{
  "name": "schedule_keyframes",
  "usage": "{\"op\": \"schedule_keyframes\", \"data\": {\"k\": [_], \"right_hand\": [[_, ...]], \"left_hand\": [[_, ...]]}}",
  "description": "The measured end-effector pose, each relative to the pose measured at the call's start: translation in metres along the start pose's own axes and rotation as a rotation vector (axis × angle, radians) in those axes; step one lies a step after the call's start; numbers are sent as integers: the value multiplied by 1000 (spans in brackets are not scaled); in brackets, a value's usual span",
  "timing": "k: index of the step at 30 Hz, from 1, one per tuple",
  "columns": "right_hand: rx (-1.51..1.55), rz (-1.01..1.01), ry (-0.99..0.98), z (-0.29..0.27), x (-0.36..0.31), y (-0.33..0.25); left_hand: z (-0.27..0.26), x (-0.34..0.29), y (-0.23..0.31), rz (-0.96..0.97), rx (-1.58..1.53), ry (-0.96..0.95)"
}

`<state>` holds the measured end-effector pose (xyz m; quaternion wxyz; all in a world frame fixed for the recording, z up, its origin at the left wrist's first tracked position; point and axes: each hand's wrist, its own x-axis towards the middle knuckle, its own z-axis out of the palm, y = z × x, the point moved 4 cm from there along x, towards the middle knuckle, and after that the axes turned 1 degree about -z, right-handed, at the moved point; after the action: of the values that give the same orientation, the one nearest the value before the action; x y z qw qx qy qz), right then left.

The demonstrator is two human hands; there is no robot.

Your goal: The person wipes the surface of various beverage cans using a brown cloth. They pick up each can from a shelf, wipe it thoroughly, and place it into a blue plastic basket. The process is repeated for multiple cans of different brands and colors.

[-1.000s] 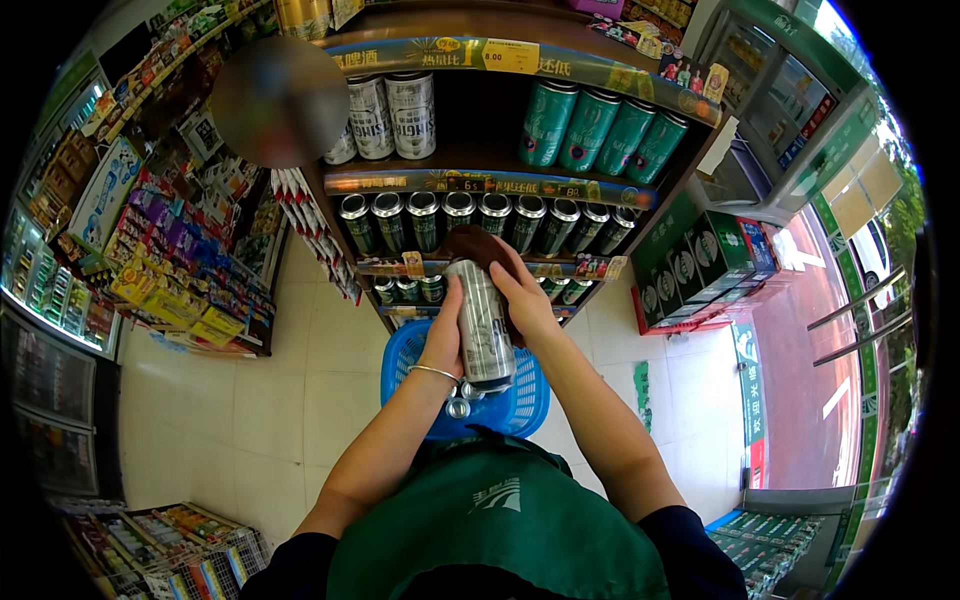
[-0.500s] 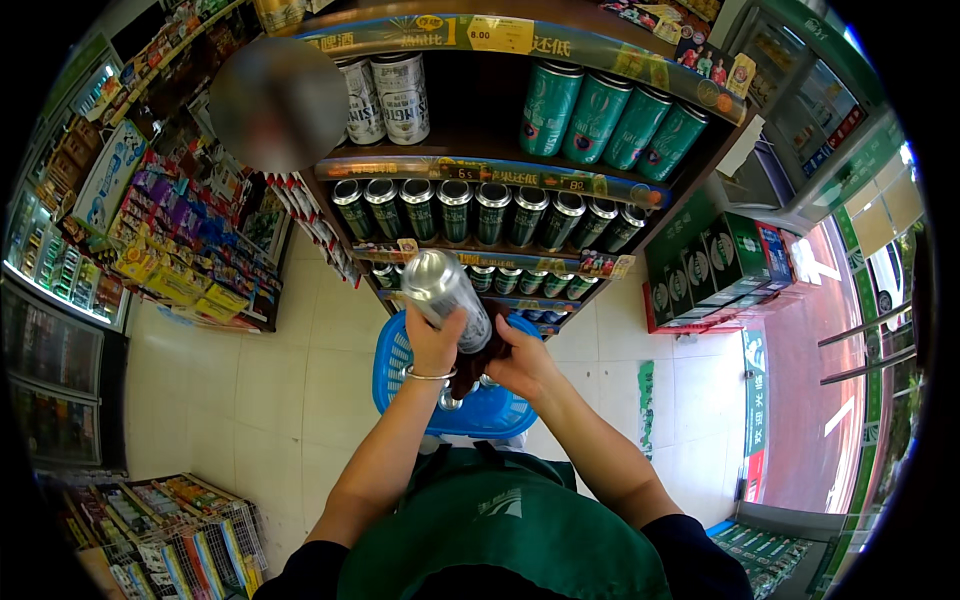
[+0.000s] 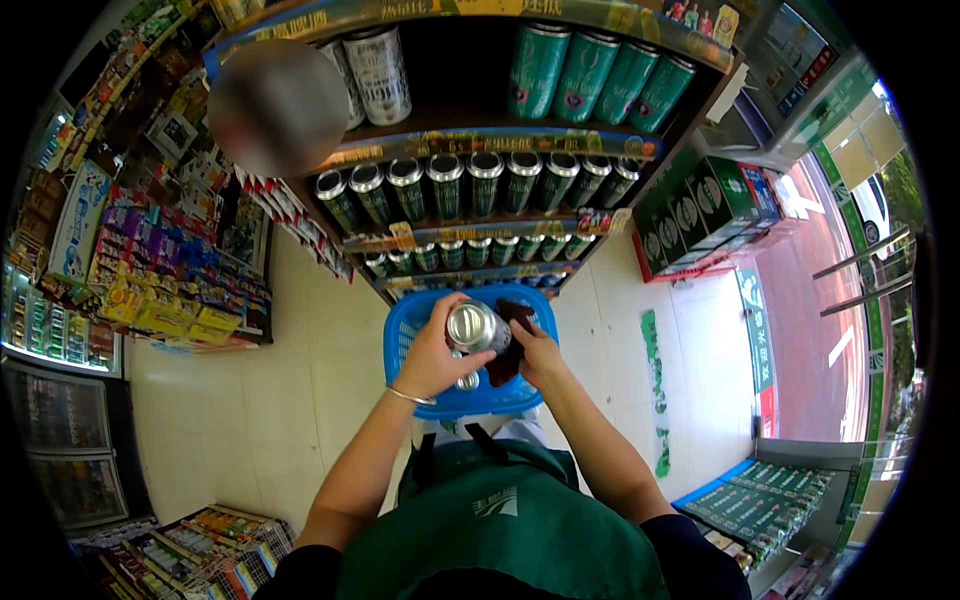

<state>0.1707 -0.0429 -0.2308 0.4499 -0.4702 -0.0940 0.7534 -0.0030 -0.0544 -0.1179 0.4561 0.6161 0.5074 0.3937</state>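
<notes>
My left hand (image 3: 437, 352) is wrapped around a silver can (image 3: 472, 328), its top tilted up toward me. Beside it, my right hand (image 3: 538, 350) pinches a dark reddish-brown cloth (image 3: 508, 362) that hangs against the can's right side. Both hands are over a blue plastic basket (image 3: 398, 385). Inside the basket, another silver can (image 3: 466, 381) partly shows below the held one; the rest of the contents is hidden by my hands and the cloth.
Ahead stands a shelf unit with white cans (image 3: 378, 80), large green cans (image 3: 540, 75) and rows of dark green cans (image 3: 445, 187). Green cartons (image 3: 690, 215) are stacked at right. A snack rack (image 3: 160, 260) stands left, a wire-basket display (image 3: 215, 555) at lower left.
The silver can has come down and toward me, from in front of the shelf to over the basket. My right hand with the cloth has shifted slightly right, away from the can.
</notes>
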Motion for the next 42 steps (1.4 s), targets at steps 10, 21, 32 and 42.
{"op": "schedule_keyframes", "data": {"k": [10, 21, 32, 42], "right_hand": [[-264, -379, 46, -45, 30, -26], [-199, -243, 136, -119, 26, -7], [-201, -125, 145, -152, 30, 25], [-92, -9, 154, -152, 40, 38]], "left_hand": [[7, -18, -42, -90, 152, 223], [103, -38, -165, -221, 352, -134], [157, -37, -229, 52, 765, -270], [175, -41, -291, 130, 1014, -379]]}}
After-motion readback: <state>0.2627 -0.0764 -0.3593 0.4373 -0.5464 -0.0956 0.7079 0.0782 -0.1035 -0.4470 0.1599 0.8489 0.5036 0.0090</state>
